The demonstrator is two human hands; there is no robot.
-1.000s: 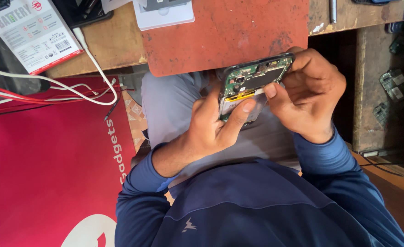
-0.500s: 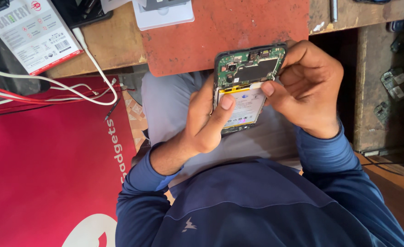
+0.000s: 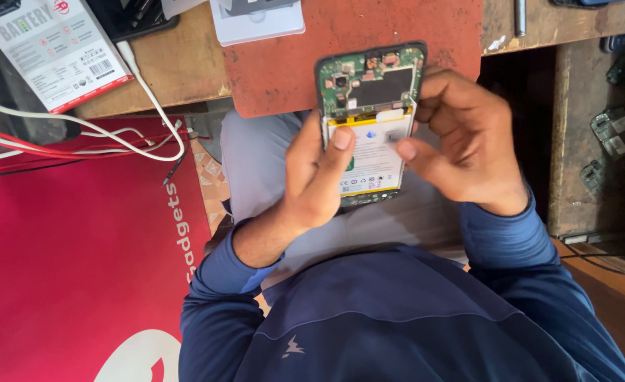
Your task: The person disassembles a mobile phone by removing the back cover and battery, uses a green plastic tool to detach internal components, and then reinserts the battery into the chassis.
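Over the lap, by the bench edge: opened phone [image 3: 370, 120], back off, battery showing. Left hand [image 3: 316, 180] grips its side, thumb on battery. Right hand [image 3: 461, 152] fingers curled, fingertip touching battery.

Opened phone [image 3: 369, 117] sits centre, between left hand [image 3: 312, 184] at 8 o'clock and right hand [image 3: 468, 148] at 3 o'clock. Worktop [image 3: 178, 64] lies at 12; boxed battery [image 3: 58, 49] at 10.
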